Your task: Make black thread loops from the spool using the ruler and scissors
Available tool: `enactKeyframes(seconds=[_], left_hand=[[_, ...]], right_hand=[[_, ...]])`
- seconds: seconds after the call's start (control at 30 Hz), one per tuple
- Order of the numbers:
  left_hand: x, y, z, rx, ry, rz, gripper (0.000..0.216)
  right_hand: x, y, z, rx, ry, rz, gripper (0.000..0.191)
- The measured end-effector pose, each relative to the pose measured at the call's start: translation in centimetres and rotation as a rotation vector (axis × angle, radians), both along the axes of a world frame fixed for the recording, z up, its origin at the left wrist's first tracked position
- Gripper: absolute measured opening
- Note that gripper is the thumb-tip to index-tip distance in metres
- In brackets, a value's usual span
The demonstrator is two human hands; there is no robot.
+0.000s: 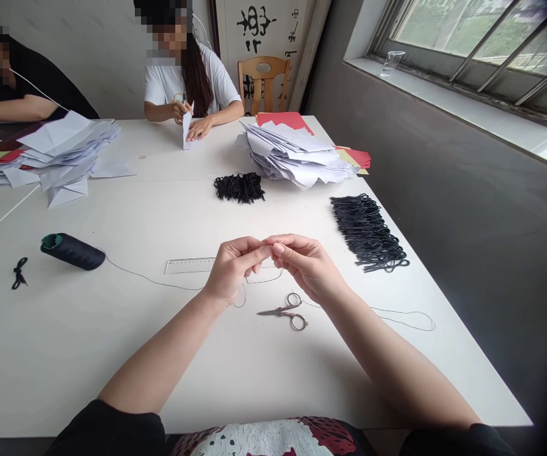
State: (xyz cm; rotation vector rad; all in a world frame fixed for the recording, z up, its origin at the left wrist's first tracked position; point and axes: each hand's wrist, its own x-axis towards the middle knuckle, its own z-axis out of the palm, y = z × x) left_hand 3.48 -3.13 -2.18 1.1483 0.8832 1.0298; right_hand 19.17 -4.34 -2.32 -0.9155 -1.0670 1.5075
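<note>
Black knotted cord (19,273) lies left of black thread spool (72,251) on white table (64,342). Thread (152,278) runs past ruler (190,266) to L hand (235,269) & R hand (304,266), fingertips pinched together on it. Steel scissors (285,312) just below; black elastic loops (367,231) at R.

Daylight comes through a barred window (473,54) on the right — a clear glass (393,63) sits on its white sill (444,101), with a dark grey wall (468,221) below. A wooden chair (262,76) stands by the pale far wall (97,57), next to a panel of black calligraphy (263,31)
</note>
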Motion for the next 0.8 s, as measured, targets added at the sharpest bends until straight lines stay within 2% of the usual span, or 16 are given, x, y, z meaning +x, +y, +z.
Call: enactKeyframes(seconds=[0.27,0.5,0.57,0.67,0.73,0.8], left_hand=[[-0.4,0.3,0.4,-0.177,0.001,-0.086,0.025],[-1.8,1.4,1.0,-0.213,0.036,-0.093,0.027],[-2.1,1.7,1.2,-0.215,0.040,-0.071,0.027],[-2.5,1.9,1.4,-0.214,0.049,-0.039,0.028],[-2.7,2.1,1.4,-0.211,0.064,-0.026,0.028],[-2.7,2.2,1.3,-0.203,0.082,-0.020,0.027]], right_hand=[[0.4,0.7,-0.1,-0.051,0.193,-0.115,0.032],[3.6,2.5,0.0,0.125,0.185,-0.443,0.030],[4.7,3.2,-0.2,0.166,0.128,-0.531,0.030],[6.1,3.8,-0.4,0.307,-0.049,-0.683,0.025],[6.7,4.0,-0.5,0.379,-0.263,-0.758,0.019],[6.8,4.0,-0.7,0.345,-0.543,-0.752,0.012]])
